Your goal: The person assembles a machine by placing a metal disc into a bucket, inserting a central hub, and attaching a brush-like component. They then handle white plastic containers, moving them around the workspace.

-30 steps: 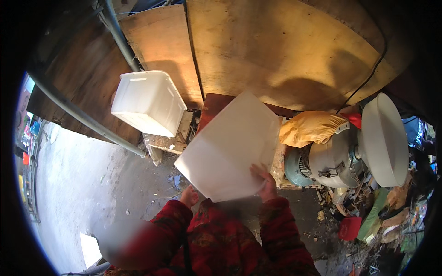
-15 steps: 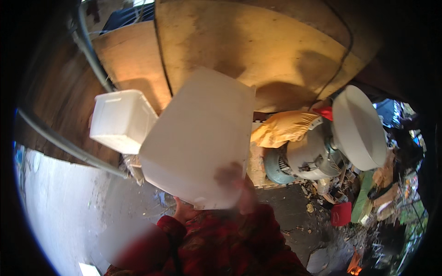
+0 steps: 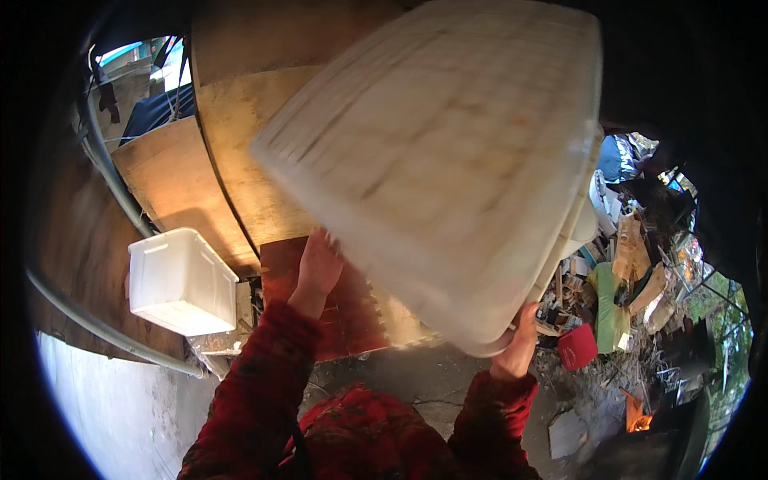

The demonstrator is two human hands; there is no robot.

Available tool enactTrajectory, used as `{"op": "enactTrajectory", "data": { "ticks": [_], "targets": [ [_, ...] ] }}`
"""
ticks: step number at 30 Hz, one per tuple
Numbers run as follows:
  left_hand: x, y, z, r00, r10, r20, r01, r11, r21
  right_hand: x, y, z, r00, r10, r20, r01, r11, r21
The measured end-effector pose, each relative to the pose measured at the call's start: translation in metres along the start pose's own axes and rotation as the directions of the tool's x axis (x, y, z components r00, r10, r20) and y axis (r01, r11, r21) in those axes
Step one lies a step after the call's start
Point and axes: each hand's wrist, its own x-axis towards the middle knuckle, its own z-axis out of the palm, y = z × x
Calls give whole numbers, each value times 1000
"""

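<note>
A large white plastic tub (image 3: pixel 448 168), dirt-streaked and blurred by motion, is held up tilted in front of me and fills the upper middle. My right hand (image 3: pixel 518 344) grips its lower right edge, the thumb on the near side and the other fingers partly hidden. My left hand (image 3: pixel 318 268) is raised at the tub's lower left edge; its fingertips are blurred against the tub, so their hold is unclear. Both arms are in red patterned sleeves.
A second white tub (image 3: pixel 184 280) stands at the left by wooden panels (image 3: pixel 176 176) and a grey pipe (image 3: pixel 112 320). Behind my left hand is a dark red board (image 3: pixel 352 320). Scrap lies at right, with a red piece (image 3: pixel 578 347), a green slab (image 3: pixel 606 300) and orange flames (image 3: pixel 636 412).
The tub has been turned and lifted up and right, bringing its streaked surface into view. My hands have spread apart. The yellow bag and most of the white round basin are now hidden.
</note>
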Motion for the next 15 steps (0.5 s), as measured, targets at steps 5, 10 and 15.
{"op": "enactTrajectory", "data": {
  "ticks": [5,10,15],
  "targets": [
    [-12,-34,54,883,-105,458,1,975,222,44,7,-16,987,-124,-106,141,976,167],
    [-85,-39,-32,878,-446,172,284,776,564,72,38,-50,951,-254,-177,266,963,49],
    [-187,14,-215,968,-208,-143,237,559,794,99,85,-87,950,-110,-291,205,925,321]
  ]
}}
